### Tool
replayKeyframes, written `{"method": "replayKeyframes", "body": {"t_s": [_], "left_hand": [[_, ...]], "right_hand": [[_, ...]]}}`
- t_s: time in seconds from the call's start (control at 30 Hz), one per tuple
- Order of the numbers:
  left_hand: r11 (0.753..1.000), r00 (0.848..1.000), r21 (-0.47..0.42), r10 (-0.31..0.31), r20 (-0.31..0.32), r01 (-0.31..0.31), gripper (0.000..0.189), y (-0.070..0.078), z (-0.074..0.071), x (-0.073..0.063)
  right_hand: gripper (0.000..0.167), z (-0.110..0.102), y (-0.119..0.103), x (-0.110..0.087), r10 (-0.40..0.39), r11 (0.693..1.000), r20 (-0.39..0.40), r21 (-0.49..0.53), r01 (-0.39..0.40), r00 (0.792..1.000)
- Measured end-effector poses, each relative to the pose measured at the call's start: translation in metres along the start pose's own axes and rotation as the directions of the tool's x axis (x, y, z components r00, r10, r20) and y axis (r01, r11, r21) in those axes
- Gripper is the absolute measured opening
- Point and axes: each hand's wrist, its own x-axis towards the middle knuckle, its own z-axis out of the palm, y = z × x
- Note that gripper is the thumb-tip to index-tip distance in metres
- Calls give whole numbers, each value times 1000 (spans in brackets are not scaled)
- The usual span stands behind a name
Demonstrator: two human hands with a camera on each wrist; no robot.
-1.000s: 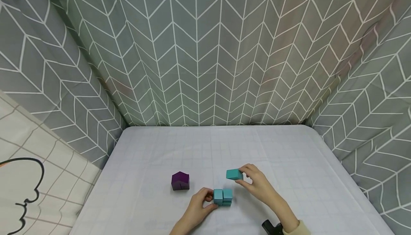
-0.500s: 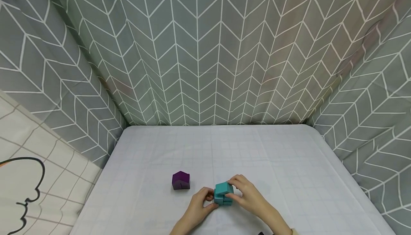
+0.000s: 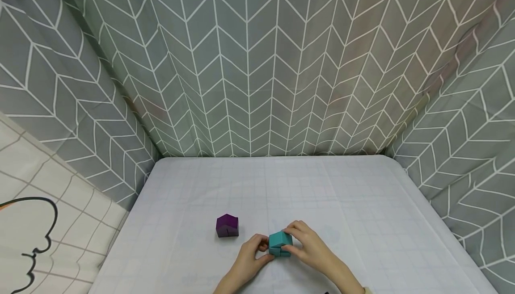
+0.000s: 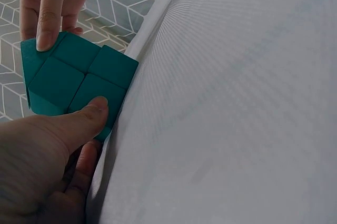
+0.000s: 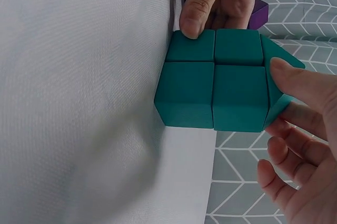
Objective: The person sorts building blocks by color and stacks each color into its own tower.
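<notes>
Teal cubes (image 5: 187,95) stand stacked two high and two wide on the white table, their sides close together. On top of them sits a teal triangular roof block (image 3: 280,239), its slope toward the head camera. My right hand (image 3: 311,250) pinches this roof block between thumb and fingers, with the thumb on its triangular end in the right wrist view. My left hand (image 3: 248,256) grips the bottom layer from the left. Its thumb (image 4: 92,118) presses on a lower cube in the left wrist view.
A purple house-shaped block group (image 3: 227,226) stands on the white-covered table (image 3: 201,186), left of and beyond the teal stack. Part of it shows behind my left hand in the right wrist view. Grey chevron curtains (image 3: 261,84) hang behind the table and at its sides.
My right hand has moved left and down with the roof block, from the air beside the stack onto the cubes, and the block has levelled. The left hand has stayed at the cubes.
</notes>
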Motion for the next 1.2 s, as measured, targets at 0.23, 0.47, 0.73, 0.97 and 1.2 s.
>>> {"method": "replayKeyframes", "body": {"t_s": [0.23, 0.47, 0.73, 0.97, 1.2], "left_hand": [[1000, 1000, 0, -21, 15, 21, 32, 2, -1, 1], [1000, 999, -6, -26, 24, 26, 33, 3, 0, -1], [1000, 1000, 7, 13, 5, -13, 36, 2, 6, 0], [996, 995, -7, -91, 26, 91, 53, 6, -8, -6], [985, 994, 146, 100, -44, -93, 44, 28, -60, -17]], "right_hand": [[35, 1, 1, -1, -37, 999, -29, -19, 36, 999], [34, 0, -1, -4, 6, 1000, -6, -1, -6, 1000], [42, -2, -1, -7, 66, 998, 14, 4, -66, 998], [54, -16, -2, -4, 91, 992, -30, -87, -94, 995], [35, -64, 21, 14, 30, 973, -102, -225, -53, 994]]}}
